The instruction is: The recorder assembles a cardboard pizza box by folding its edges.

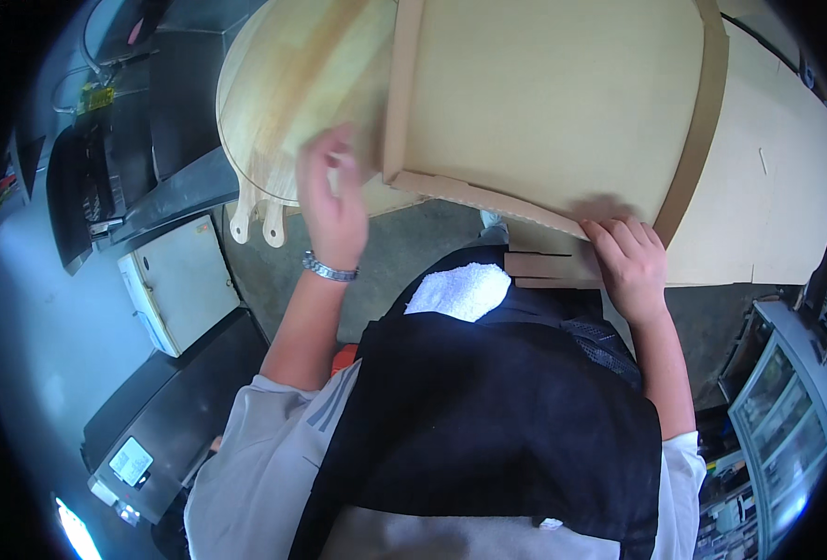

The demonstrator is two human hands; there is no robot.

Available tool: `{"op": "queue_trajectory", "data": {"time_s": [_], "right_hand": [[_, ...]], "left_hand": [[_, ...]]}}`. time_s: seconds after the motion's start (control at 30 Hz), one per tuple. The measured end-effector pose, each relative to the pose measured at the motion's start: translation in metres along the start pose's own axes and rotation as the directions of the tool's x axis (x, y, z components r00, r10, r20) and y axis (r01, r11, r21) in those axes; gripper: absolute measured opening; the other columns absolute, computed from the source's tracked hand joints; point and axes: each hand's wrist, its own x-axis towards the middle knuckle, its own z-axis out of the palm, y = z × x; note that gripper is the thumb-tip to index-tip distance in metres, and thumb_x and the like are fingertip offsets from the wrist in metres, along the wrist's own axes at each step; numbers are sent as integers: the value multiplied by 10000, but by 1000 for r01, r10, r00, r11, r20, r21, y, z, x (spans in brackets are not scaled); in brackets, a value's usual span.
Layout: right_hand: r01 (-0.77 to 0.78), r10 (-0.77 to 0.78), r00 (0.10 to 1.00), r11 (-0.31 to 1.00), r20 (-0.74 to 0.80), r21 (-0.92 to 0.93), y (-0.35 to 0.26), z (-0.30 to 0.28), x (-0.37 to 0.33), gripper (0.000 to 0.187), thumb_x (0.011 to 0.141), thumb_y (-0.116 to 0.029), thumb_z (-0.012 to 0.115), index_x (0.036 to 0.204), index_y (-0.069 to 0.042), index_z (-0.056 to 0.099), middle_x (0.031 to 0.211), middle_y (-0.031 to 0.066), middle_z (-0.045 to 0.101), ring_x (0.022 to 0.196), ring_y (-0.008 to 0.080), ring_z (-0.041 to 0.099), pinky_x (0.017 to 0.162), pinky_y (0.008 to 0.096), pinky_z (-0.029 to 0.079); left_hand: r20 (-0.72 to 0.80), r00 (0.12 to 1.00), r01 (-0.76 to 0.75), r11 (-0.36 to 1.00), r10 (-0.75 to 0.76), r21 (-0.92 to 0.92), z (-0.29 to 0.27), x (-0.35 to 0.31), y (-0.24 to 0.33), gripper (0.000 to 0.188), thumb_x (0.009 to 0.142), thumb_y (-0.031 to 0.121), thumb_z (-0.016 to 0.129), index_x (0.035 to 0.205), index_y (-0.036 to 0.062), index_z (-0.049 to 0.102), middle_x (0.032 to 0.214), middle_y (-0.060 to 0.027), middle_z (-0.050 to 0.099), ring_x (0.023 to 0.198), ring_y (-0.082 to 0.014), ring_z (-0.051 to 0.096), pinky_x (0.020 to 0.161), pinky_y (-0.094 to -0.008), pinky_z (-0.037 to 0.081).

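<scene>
A large brown cardboard box lies open in front of me, its low side walls folded up. My right hand grips the front wall near its right corner, fingers curled over the top edge. Off the box's left front corner, my left hand is raised over round wooden boards with short handles. Its fingers are blurred, bent and apart from the thumb, and nothing shows in them. A metal-band watch circles that wrist.
Flat cardboard extends to the right of the box. A white cloth hangs at my dark apron. Dark equipment and a white cabinet stand at left. A glass-fronted cabinet stands at lower right.
</scene>
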Motion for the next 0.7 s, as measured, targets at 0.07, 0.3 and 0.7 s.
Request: {"op": "queue_trajectory", "data": {"time_s": [0.07,0.3,0.7], "right_hand": [[10,-10,1000,1000,3,12,2,0,2,289,726,-126,599,1005,-91,662,804,22,559,803,198,594,674,333,486],[4,-7,995,999,97,34,3,-4,4,258,741,-134,579,988,-92,642,799,43,535,798,227,576,664,358,490],[18,-26,994,997,110,72,5,1,5,288,759,-119,585,1037,-81,648,870,44,576,866,227,599,737,345,513]], "left_hand": [[231,876,471,853,-423,-226,-10,0,-14,223,936,53,536,1119,-8,649,1003,-121,651,908,-238,640,832,-314,495],[329,939,157,977,-103,-143,-3,-4,12,480,814,121,731,1247,-35,594,1095,-191,621,952,-302,630,823,-347,520],[384,921,101,992,-66,-72,6,-8,3,784,688,188,865,1344,-41,503,1177,-177,558,1035,-332,609,902,-382,519]]}}
